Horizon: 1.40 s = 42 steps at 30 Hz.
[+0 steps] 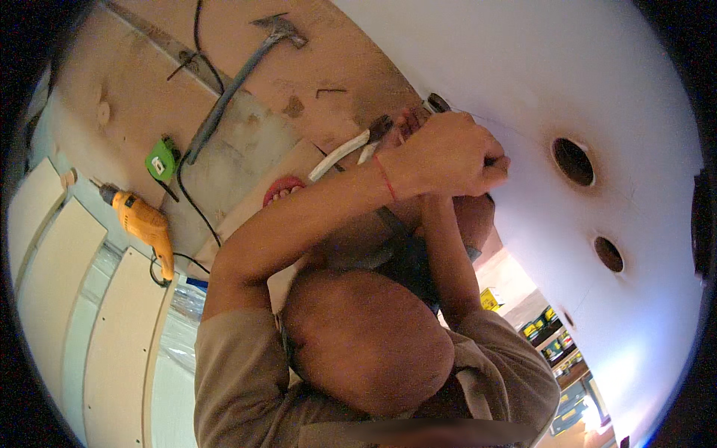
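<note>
My left hand (459,153) is closed beside the white panel, a red string around its wrist. Its curled fingers hide whatever they hold, if anything. Crossing beneath that wrist is my right forearm. Mostly covered by the left hand, my right hand (408,124) shows only some bent fingertips, and what lies in them is hidden. Close to these fingertips is a pair of pliers (342,154) with white handles and a dark head. A dark opening with a shiny rim (438,103) lies just past the fingers at the edge of the white panel (515,97).
Two larger round holes pierce the panel, one upper (573,161) and one lower (609,254). On the dusty floor at left lie a claw hammer (237,88), a green tape measure (160,159) and a yellow drill (142,220) with its black cord. My foot in a red sandal (282,188) rests nearby.
</note>
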Each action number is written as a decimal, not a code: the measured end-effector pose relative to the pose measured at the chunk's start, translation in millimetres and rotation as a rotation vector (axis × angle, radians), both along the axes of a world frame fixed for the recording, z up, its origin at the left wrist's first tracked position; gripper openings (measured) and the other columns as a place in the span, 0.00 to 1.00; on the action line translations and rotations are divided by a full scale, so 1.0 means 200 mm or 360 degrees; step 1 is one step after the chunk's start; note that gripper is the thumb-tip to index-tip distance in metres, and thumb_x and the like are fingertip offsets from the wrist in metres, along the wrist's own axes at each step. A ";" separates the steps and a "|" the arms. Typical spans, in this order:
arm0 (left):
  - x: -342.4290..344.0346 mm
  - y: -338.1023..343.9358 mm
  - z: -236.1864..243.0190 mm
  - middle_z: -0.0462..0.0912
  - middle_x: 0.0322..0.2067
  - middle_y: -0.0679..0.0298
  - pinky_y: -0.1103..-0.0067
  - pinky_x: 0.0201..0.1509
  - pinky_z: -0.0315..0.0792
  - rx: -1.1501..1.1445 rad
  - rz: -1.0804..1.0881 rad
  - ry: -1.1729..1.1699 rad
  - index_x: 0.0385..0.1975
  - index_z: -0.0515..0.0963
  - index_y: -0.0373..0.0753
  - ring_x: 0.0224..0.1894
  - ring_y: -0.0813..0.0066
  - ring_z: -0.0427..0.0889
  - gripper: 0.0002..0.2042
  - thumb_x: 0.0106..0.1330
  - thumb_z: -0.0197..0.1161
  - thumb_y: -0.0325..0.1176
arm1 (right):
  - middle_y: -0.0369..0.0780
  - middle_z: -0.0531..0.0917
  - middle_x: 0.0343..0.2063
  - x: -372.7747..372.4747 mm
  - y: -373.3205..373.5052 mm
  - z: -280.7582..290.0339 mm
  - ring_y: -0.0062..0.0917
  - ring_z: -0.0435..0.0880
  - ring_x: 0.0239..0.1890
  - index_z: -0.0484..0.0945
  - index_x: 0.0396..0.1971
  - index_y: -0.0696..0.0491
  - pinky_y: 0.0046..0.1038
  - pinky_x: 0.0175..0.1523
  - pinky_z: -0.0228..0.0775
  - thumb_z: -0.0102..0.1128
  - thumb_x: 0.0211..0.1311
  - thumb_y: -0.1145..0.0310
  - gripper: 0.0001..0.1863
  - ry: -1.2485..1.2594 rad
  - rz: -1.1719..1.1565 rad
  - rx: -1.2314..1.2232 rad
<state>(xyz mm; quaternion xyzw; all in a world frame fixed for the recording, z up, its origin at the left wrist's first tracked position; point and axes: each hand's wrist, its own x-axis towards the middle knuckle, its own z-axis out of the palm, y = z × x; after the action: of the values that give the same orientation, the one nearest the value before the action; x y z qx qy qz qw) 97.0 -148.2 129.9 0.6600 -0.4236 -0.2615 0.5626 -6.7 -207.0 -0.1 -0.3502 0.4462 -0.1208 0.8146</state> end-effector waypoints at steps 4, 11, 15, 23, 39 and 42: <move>0.00 0.02 0.03 0.82 0.20 0.52 0.57 0.37 0.78 0.0031 0.0006 -0.0061 0.19 0.83 0.42 0.25 0.46 0.82 0.17 0.59 0.56 0.46 | 0.40 0.74 0.56 0.05 -0.06 -0.01 0.30 0.72 0.60 0.69 0.57 0.51 0.36 0.65 0.65 0.46 0.72 0.49 0.25 0.0035 0.0142 -0.0140; -0.03 0.02 0.00 0.80 0.17 0.52 0.61 0.30 0.76 -0.0206 0.0353 0.0179 0.16 0.78 0.38 0.21 0.48 0.80 0.13 0.55 0.62 0.40 | 0.42 0.72 0.59 -0.01 -0.22 -0.05 0.31 0.70 0.63 0.66 0.60 0.56 0.37 0.68 0.63 0.45 0.75 0.52 0.25 0.0054 0.0393 -0.0301; 0.09 -0.01 -0.15 0.75 0.12 0.61 0.72 0.22 0.69 -0.0534 0.0677 0.0937 0.14 0.73 0.36 0.15 0.69 0.74 0.15 0.60 0.65 0.36 | 0.43 0.71 0.61 -0.05 -0.27 -0.08 0.32 0.69 0.65 0.64 0.61 0.59 0.37 0.69 0.61 0.44 0.76 0.55 0.25 0.0126 0.0685 -0.0573; 0.23 0.04 -0.27 0.65 0.11 0.69 0.83 0.18 0.61 -0.0952 0.0662 0.2186 0.16 0.66 0.44 0.11 0.81 0.62 0.17 0.66 0.62 0.34 | 0.44 0.74 0.57 0.09 -0.11 0.16 0.35 0.73 0.61 0.66 0.59 0.62 0.36 0.67 0.65 0.45 0.77 0.51 0.28 0.0224 0.0468 -0.0318; 0.44 0.18 -0.69 0.66 0.21 0.68 0.70 0.35 0.75 -0.0766 0.1078 0.1950 0.30 0.72 0.42 0.21 0.73 0.68 0.13 0.73 0.56 0.44 | 0.38 0.79 0.39 0.13 -0.01 0.05 0.24 0.79 0.41 0.76 0.42 0.57 0.28 0.46 0.78 0.69 0.63 0.64 0.15 0.0420 0.0003 -0.0682; 0.42 0.13 -0.47 0.79 0.29 0.60 0.64 0.38 0.74 -0.0419 0.1003 0.1696 0.36 0.78 0.44 0.29 0.64 0.79 0.15 0.75 0.50 0.48 | 0.39 0.80 0.40 0.09 -0.07 0.03 0.25 0.79 0.41 0.76 0.44 0.56 0.30 0.46 0.78 0.68 0.64 0.64 0.15 0.0316 0.0126 -0.0552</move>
<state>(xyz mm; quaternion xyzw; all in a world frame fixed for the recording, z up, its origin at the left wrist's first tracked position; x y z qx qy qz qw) 180.9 -122.9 36.5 0.4574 0.1008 -0.3219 0.8228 11.6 -221.6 5.9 -0.5127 0.4828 -0.1286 0.6982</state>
